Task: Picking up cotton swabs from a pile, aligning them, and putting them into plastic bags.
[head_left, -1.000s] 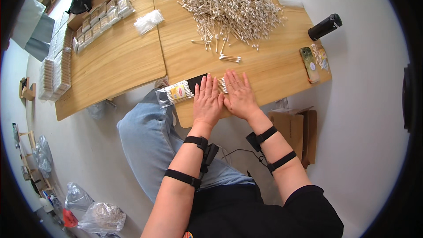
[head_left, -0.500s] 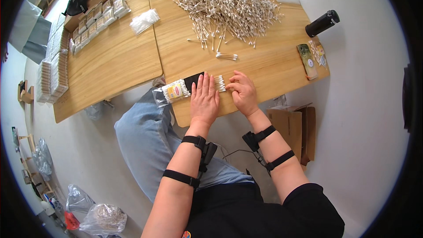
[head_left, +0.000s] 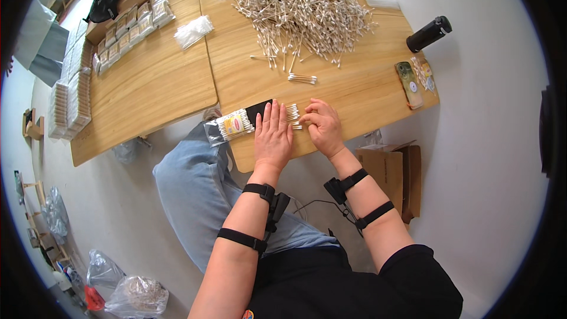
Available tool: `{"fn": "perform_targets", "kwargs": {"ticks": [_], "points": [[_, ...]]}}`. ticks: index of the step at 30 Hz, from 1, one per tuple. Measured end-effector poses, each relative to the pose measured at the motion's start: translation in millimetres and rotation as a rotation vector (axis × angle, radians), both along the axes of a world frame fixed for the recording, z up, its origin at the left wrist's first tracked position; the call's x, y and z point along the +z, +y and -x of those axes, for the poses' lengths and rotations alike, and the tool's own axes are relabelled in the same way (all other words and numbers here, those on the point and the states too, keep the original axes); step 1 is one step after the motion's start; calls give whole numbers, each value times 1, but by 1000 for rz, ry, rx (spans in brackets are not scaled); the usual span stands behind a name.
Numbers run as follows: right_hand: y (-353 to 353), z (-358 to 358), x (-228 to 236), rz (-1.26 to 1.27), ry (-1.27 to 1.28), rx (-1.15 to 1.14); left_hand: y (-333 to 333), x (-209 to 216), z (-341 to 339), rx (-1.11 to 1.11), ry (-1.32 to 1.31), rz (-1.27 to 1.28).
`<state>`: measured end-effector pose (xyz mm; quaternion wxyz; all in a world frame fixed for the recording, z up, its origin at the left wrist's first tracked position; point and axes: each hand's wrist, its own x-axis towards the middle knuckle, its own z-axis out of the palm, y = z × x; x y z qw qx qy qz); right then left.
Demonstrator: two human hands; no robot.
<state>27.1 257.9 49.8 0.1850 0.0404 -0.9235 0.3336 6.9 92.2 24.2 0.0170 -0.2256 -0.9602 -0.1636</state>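
Observation:
My left hand (head_left: 273,136) lies flat, fingers stretched forward, over a black flat piece (head_left: 258,109) and a row of cotton swabs (head_left: 293,113). White swab tips poke out unevenly on its right side. Left of the hand sits a clear bag of cotton swabs (head_left: 230,125) with a yellow and red label, lying against the black piece. My right hand (head_left: 325,127) is curled beside the row, thumb and forefinger drawn together at the swab tips. Whatever is between those fingertips is too small to make out.
A big heap of loose cotton swabs (head_left: 307,12) covers the table's far part, with a small bundle of swabs (head_left: 302,78) nearer. A black bottle (head_left: 429,33) and phone (head_left: 409,84) are at right. Packed swab bags (head_left: 133,28) and empty clear bags (head_left: 193,31) lie left.
The right fingers have shifted slightly left toward the row, and its swab tips look more uneven. My left hand stays flat in place.

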Motion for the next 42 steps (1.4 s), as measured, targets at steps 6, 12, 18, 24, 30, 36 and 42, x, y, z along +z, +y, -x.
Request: {"fn": "perform_targets", "kwargs": {"ticks": [6,12,18,24,30,36,42], "points": [[-1,2,-1,18,28,-31,0,2,1,0,-12,9],[-1,3,-1,-10,23,-18,-1,3,0,-1,1,11],[0,3,-3,-11,33,-26,0,3,0,-7,-10,4],[-3,3,-1,-38,9,-29,-1,1,0,-5,9,-11],[0,3,0,-76,-14,-6,1,0,0,-4,4,-19],[-3,5,0,-78,-7,-42,0,0,1,-1,-1,-21],[-5,5,0,-81,-14,-53,0,-1,0,1,9,-19]]}}
